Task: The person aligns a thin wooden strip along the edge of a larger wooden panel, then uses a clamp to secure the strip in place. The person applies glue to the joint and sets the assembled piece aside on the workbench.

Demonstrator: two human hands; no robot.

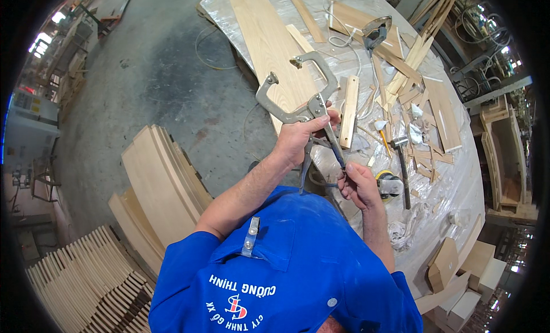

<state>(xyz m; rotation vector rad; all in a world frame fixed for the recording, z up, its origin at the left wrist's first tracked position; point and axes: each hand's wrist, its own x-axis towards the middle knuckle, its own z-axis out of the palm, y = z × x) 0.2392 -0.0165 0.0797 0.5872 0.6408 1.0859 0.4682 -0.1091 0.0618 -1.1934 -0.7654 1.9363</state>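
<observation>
A metal locking C-clamp (279,111) is held up in front of my chest, its two curved jaws apart and pointing away from me. My left hand (299,139) is wrapped round its body near the pivot. At the near end of its upper handle, my right hand (359,187) pinches with thumb and fingers; the tip itself is mostly hidden. The lower handle hangs free beside my blue shirt. Beyond the clamp lies a long pale wooden board (264,41) on the plastic-covered table (458,178). A short drilled wood strip (349,112) lies just right of the clamp.
On the table are a hammer (403,167), a yellow-and-black sander (389,185), a corded tool (377,32) and several wood offcuts. Stacked curved panels (166,184) and slatted pieces (86,281) stand at left. Cardboard boxes (478,258) sit at lower right.
</observation>
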